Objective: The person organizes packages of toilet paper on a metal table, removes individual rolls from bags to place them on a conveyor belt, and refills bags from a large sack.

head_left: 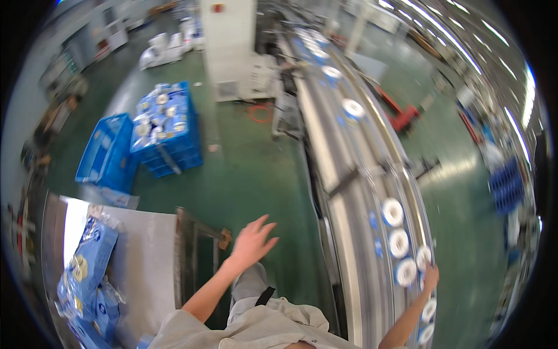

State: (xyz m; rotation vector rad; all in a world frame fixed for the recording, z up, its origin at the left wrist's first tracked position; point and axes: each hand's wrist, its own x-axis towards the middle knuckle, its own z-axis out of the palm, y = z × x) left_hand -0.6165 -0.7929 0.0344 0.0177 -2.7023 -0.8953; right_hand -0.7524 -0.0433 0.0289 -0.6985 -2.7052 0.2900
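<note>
My left hand (253,241) is raised over the green floor in front of my body, fingers spread, holding nothing. At the right, my right hand (430,279) reaches to the far edge of the conveyor (366,262). Its bunched fingers are on a white roll (424,255) with a blue wrapper; the hand partly hides their contact. Beside it, a row of similar rolls (399,243) lies on the belt with ring-shaped ends up. Two more rolls (429,310) lie nearer my right forearm along the outer edge.
At my left stands a metal table (148,250) with blue printed packages (87,267). Beyond it are a blue crate (174,157) filled with packages and another blue crate (96,154). A white machine cabinet (229,46) stands ahead; a red pallet jack (404,119) is beyond the conveyor.
</note>
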